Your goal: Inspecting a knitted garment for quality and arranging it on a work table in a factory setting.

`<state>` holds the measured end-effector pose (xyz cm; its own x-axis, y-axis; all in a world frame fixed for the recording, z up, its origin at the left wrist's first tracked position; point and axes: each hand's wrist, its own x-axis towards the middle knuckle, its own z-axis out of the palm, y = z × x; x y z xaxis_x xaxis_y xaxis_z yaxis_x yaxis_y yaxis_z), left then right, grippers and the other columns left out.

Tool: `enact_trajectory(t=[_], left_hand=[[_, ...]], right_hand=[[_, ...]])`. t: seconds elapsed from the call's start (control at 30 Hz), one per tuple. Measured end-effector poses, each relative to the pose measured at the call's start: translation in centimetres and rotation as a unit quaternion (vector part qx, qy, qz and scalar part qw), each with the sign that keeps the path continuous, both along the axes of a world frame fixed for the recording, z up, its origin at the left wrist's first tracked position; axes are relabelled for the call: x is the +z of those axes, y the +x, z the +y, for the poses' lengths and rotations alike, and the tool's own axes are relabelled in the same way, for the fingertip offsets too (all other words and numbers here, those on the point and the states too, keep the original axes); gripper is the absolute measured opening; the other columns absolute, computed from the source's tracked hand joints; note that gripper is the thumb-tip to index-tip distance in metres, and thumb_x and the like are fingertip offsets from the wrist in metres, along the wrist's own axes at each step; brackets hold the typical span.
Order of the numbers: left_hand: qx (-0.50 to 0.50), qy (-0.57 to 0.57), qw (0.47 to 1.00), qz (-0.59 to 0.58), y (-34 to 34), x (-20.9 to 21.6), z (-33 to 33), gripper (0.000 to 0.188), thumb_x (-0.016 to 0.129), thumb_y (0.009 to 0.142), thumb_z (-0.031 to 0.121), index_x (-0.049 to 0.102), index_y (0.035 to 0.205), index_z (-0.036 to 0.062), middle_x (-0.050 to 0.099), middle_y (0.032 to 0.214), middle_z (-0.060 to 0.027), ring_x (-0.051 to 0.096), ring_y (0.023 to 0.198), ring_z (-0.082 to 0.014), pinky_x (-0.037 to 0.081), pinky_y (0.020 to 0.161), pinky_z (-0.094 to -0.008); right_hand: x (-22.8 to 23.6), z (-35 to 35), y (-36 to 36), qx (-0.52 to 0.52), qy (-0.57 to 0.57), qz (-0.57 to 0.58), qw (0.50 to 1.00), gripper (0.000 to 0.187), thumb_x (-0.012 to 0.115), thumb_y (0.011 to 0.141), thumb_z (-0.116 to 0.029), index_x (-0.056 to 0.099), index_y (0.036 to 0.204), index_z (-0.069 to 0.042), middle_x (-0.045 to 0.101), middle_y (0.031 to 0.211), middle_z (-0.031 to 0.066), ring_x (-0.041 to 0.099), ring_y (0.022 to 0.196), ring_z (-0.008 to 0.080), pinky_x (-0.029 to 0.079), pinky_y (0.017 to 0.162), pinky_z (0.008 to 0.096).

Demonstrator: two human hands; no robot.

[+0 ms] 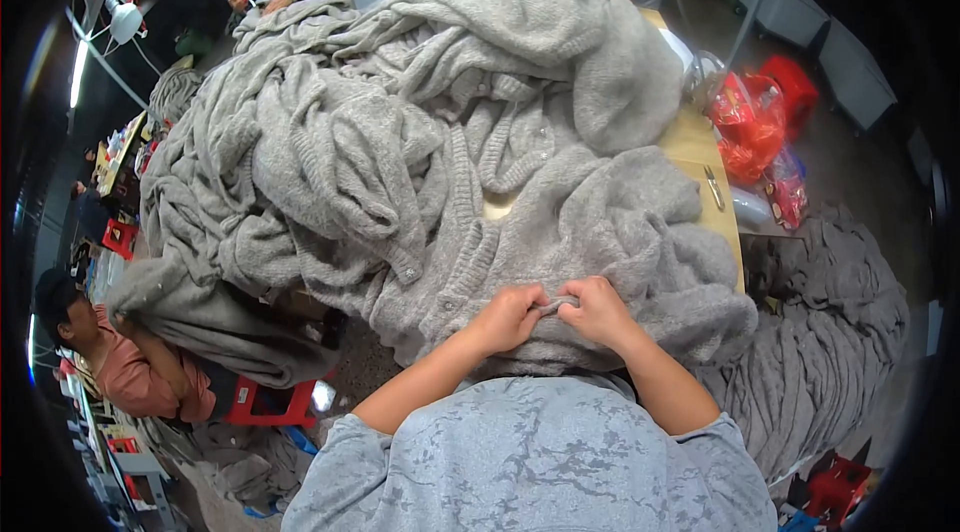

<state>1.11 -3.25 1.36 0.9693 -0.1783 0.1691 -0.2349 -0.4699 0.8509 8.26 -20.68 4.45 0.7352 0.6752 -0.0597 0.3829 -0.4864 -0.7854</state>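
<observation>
A grey knitted cardigan [625, 227] lies spread in front of me at the near side of the table. My left hand [508, 320] is closed, its fingertips pinching a fold of the knit. Close beside it, my right hand [600, 312] pinches the same fold, with a short stretch of fabric between the two thumbs. To the left of my hands runs a ribbed front band [474, 242] with a small round fastener [448, 306] near it. Whether anything small is hidden inside my fingers does not show.
A large heap of grey knitwear [330, 147] covers most of the table [728, 232]. Thread snips [713, 188] lie at its right edge, near red plastic bags [745, 122]. More knitwear [820, 352] is piled at my right. Co-workers are at the left and far side.
</observation>
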Motion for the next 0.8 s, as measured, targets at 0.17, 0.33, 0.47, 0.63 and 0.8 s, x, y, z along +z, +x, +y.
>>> enact_trajectory(t=[0.17, 0.33, 0.47, 0.63, 0.8], left_hand=[[0.014, -0.034, 0.999, 0.014, -0.3, -0.3, -0.1, 0.011, 0.056, 0.074, -0.004, 0.055, 0.085, -0.0009, 0.059, 0.073, -0.0103, 0.056, 0.067, -0.0176, 0.044, 0.060, -0.0294], [0.012, -0.113, 0.985, 0.128, 0.5, -0.2, 0.8, 0.007, 0.054, 0.079, -0.005, 0.056, 0.083, 0.0006, 0.053, 0.068, 0.0031, 0.044, 0.062, -0.0016, 0.037, 0.053, -0.0204], [0.029, -0.125, 0.988, 0.080, 0.8, 0.6, 0.4, 0.008, 0.053, 0.079, -0.006, 0.055, 0.083, 0.0001, 0.052, 0.067, 0.0031, 0.044, 0.061, -0.0022, 0.036, 0.052, -0.0208], [-0.002, -0.090, 0.994, 0.062, 0.7, 0.9, 0.6, 0.008, 0.053, 0.079, -0.006, 0.054, 0.084, 0.0006, 0.049, 0.066, 0.0032, 0.042, 0.060, -0.0024, 0.035, 0.051, -0.0212], [0.029, -0.125, 0.980, 0.154, 1.1, 1.6, 0.6, 0.007, 0.056, 0.080, -0.003, 0.054, 0.085, 0.0009, 0.050, 0.066, 0.0027, 0.042, 0.060, -0.0034, 0.037, 0.052, -0.0222]], right_hand=[[-1.0, -0.1, 0.6, -0.001, 0.018, 0.052, 0.998, 0.023, 0.059, 0.067, -0.013, 0.065, 0.084, 0.000, 0.059, 0.063, 0.0195, 0.059, 0.058, 0.0306, 0.047, 0.058, 0.0366], [-0.7, -0.2, 1.7, 0.056, 0.093, 0.012, 0.994, 0.019, 0.058, 0.066, -0.011, 0.061, 0.079, 0.002, 0.056, 0.058, 0.0144, 0.052, 0.053, 0.0180, 0.042, 0.052, 0.0326], [0.6, 0.1, 1.2, 0.004, 0.051, 0.077, 0.996, 0.017, 0.057, 0.066, -0.009, 0.061, 0.078, 0.002, 0.055, 0.058, 0.0104, 0.048, 0.053, 0.0119, 0.040, 0.051, 0.0283], [0.0, 0.0, 2.6, 0.004, 0.062, 0.229, 0.971, 0.015, 0.056, 0.068, -0.007, 0.062, 0.078, 0.002, 0.053, 0.057, 0.0007, 0.045, 0.054, 0.0068, 0.038, 0.050, 0.0257], [0.3, 0.1, 2.0, -0.014, 0.072, 0.215, 0.974, 0.015, 0.055, 0.069, -0.007, 0.062, 0.079, 0.002, 0.053, 0.055, 0.0000, 0.045, 0.053, 0.0064, 0.038, 0.048, 0.0257]])
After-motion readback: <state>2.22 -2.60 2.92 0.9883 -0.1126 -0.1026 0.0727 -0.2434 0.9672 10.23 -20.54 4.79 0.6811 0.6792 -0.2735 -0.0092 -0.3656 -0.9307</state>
